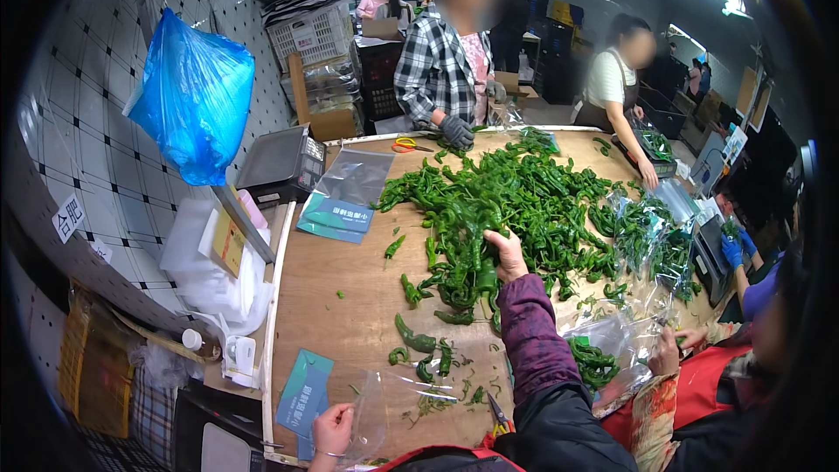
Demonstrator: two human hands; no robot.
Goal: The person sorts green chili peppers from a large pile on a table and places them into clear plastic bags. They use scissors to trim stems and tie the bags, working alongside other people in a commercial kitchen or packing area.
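Observation:
My left hand [333,431], at the table's front edge, pinches the edge of a clear plastic bag [367,416]. That bag lies partly over the wood beside printed blue-green bags [305,393]. My right hand [508,255] reaches into the near side of a large heap of green peppers [537,200]. Its thumb lies over a blurred clump of peppers [475,236], and its other fingers are mostly hidden. Loose peppers [416,335] and stem scraps [436,400] lie between my hands. Snips [500,416] with red and yellow handles rest near my right forearm.
Flat printed bags [341,210] and a scale [282,160] are at the left; a blue plastic bag [196,98] hangs above. Across the table, a gloved hand [457,131] touches peppers near scissors [409,145]. Filled bags [645,229] and co-workers' hands [665,351] are at the right.

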